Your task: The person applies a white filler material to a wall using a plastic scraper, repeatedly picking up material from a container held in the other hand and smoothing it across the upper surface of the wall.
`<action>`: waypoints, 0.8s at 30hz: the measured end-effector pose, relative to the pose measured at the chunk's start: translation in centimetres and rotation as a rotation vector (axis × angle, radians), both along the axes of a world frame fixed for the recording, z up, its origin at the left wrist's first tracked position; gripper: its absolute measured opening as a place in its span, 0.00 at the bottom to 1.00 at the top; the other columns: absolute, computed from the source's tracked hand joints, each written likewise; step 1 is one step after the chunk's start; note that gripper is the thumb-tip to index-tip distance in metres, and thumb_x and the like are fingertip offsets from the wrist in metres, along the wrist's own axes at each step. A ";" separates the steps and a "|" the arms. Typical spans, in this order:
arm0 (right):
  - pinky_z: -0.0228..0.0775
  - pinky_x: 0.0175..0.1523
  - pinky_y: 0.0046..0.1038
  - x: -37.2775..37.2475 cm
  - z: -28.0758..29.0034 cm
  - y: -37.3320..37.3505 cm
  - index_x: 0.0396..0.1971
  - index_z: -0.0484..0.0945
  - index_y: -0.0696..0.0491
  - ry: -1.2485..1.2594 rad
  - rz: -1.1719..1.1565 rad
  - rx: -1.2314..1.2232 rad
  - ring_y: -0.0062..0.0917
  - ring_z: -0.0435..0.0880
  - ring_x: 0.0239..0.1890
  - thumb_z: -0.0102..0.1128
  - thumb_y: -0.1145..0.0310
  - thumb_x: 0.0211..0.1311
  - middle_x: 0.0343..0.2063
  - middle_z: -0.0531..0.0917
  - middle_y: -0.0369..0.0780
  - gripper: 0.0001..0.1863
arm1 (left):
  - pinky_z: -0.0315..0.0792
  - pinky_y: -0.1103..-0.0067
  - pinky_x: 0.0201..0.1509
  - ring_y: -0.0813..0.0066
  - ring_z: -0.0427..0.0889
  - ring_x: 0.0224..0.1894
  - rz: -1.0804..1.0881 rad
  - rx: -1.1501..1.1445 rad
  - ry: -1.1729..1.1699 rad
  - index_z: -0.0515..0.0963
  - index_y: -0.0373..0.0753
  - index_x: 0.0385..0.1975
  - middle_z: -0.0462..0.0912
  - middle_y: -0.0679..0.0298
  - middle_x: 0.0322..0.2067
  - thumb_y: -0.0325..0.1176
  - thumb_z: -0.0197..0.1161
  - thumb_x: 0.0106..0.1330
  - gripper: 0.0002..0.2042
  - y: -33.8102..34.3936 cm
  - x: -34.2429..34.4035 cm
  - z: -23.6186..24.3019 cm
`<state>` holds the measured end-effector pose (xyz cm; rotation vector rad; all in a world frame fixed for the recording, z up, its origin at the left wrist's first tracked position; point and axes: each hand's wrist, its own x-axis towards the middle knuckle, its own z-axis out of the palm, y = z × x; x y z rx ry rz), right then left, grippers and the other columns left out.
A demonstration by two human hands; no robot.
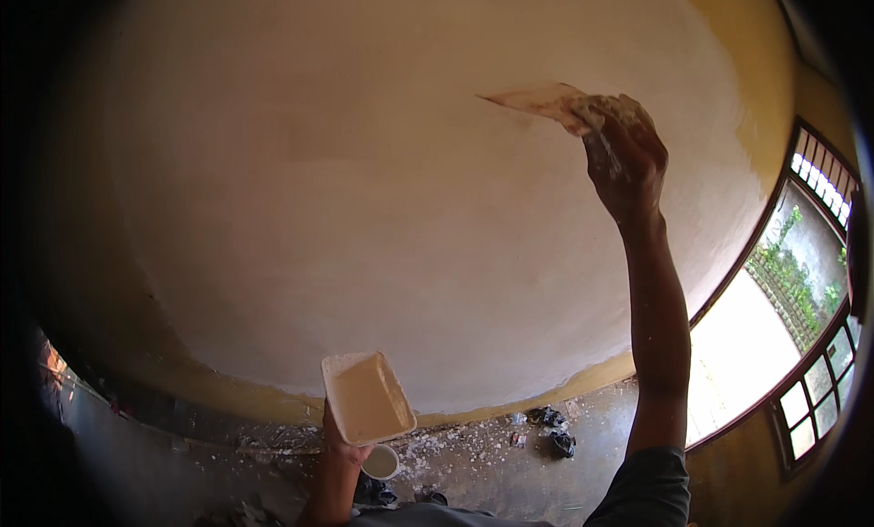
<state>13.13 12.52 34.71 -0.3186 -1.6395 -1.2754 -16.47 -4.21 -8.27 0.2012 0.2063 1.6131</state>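
Note:
My right hand (628, 158) is raised at the upper right, closed around a broad, flat scraper (535, 99) smeared with pale filler. The scraper's blade points left and lies at or very near the wall (364, 217); whether it touches is hard to tell. Wet-looking filler coats my fingers and knuckles. Low in the view, my left hand (339, 443) grips a white rectangular tub (391, 390) from its left side and below. Inside the tub shows a pale beige surface. Most of the left fingers are hidden under it.
Whitish coating covers most of the wall, with yellow paint (760, 99) along its edges. White crumbs (446, 450) and black plastic scraps (557, 431) litter the grey floor. A pale round container (381, 462) stands below the tub. At right are an open doorway (742, 363) and a paned window (819, 395).

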 end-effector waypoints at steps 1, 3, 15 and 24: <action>0.81 0.46 0.36 -2.0 2.3 -0.1 0.36 0.84 0.51 -0.036 0.074 -0.032 0.31 0.87 0.37 0.73 0.76 0.50 0.32 0.87 0.38 0.11 | 0.76 0.57 0.58 0.57 0.81 0.54 -0.023 -0.009 -0.028 0.74 0.42 0.58 0.81 0.60 0.52 0.53 0.48 0.74 0.24 -0.2 -0.6 0.0; 0.81 0.41 0.34 -5.7 5.7 0.1 0.37 0.82 0.51 -0.067 0.075 -0.092 0.31 0.86 0.36 0.70 0.72 0.55 0.30 0.87 0.38 0.09 | 0.77 0.58 0.57 0.58 0.81 0.54 0.016 -0.030 -0.081 0.74 0.42 0.58 0.81 0.60 0.51 0.51 0.48 0.74 0.23 -1.1 -1.0 1.7; 0.77 0.53 0.44 -23.5 13.2 1.2 0.53 0.76 0.55 -0.219 -0.441 -0.452 0.46 0.83 0.49 0.55 0.75 0.57 0.43 0.84 0.51 0.21 | 0.75 0.58 0.58 0.59 0.81 0.54 0.253 -0.144 -0.106 0.75 0.43 0.56 0.81 0.61 0.51 0.51 0.49 0.73 0.22 -5.3 -11.4 1.1; 0.75 0.46 0.37 -16.9 26.5 0.2 0.40 0.81 0.56 -0.069 -0.244 -0.446 0.36 0.84 0.40 0.66 0.67 0.56 0.39 0.85 0.49 0.13 | 0.77 0.60 0.55 0.61 0.81 0.52 0.372 -0.177 -0.046 0.76 0.45 0.55 0.82 0.63 0.49 0.53 0.48 0.73 0.22 -6.9 -16.2 -0.6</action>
